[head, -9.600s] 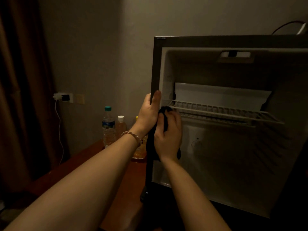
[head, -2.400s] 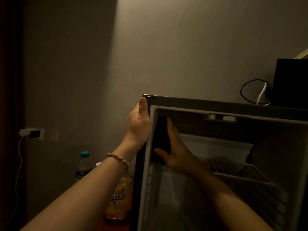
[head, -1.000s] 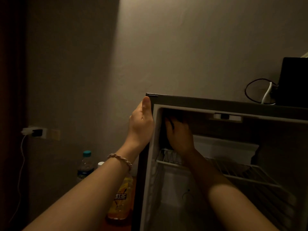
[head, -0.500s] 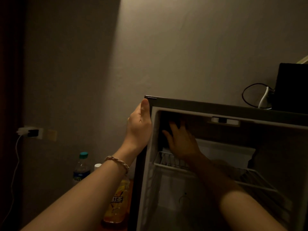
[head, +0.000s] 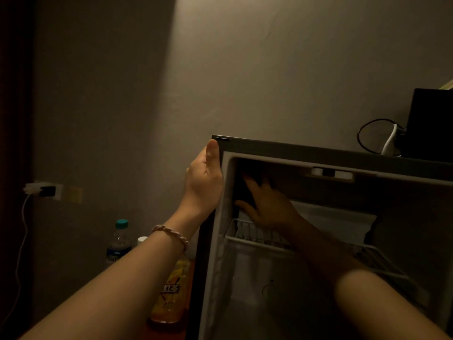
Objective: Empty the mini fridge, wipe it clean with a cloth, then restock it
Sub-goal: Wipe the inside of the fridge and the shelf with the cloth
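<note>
The mini fridge (head: 343, 155) stands open and empty, with a white wire shelf (head: 259, 239) across its middle. My left hand (head: 204, 177) grips the fridge's upper left front corner, thumb up along the edge. My right hand (head: 267, 204) is inside, above the shelf, with fingers spread, pressing a dark cloth (head: 245, 190) flat against the upper left inner wall. The cloth is hard to make out in the shadow.
Left of the fridge on the wooden surface stand a clear water bottle (head: 119, 241) with a teal cap, a white-capped bottle (head: 142, 240) and a yellow drink bottle (head: 171, 295). A charger (head: 41, 190) with a white cable hangs at a wall socket. A black box (head: 431, 123) with cables sits on the fridge.
My right hand has kept moving the cloth over the upper left inner wall, shifting slightly between top corner and shelf level. My left hand stays on the fridge corner.
</note>
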